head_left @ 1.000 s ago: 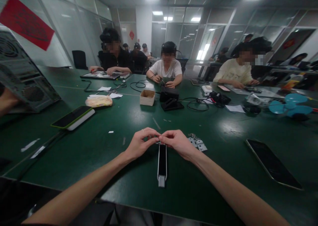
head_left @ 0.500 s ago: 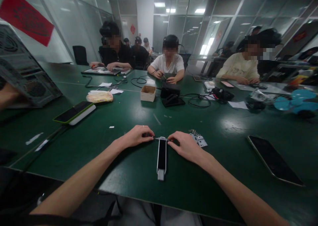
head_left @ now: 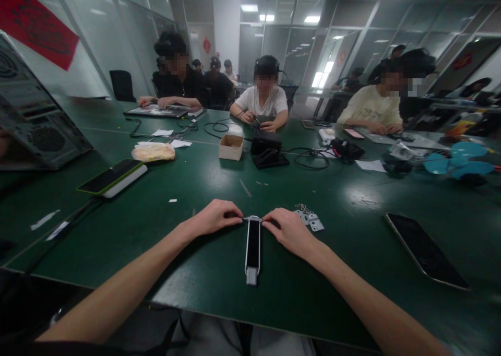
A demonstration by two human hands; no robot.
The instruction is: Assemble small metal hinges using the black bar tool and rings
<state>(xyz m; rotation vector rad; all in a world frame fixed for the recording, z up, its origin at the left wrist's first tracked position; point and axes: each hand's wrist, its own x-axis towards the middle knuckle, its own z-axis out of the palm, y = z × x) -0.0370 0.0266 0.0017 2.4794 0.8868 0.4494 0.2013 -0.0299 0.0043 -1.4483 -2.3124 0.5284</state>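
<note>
A slim white-framed bar with a black face (head_left: 253,244) lies lengthwise in front of me, a pale grey block at its near end. Across its far end runs a thin metal rod (head_left: 246,218). My left hand (head_left: 219,215) pinches the rod's left end between thumb and fingertips. On the other side, my right hand (head_left: 288,229) is closed in a pinch at the rod's right end, close against the bar; the fingers cover most of that end. Beyond my right hand lie small metal plates (head_left: 316,223) and several small rings (head_left: 305,209).
A dark phone (head_left: 426,251) lies to the right. Leftward are a green-edged device (head_left: 111,177), a plastic-wrapped packet (head_left: 153,151) and a computer case (head_left: 43,121). A small open box (head_left: 230,148) and a black stand (head_left: 268,150) stand ahead. Several people sit across the green table.
The whole view has shifted slightly. Both hands keep almost the same pinch at the rod. At far left, another person's arm by the computer case has mostly gone out of view.
</note>
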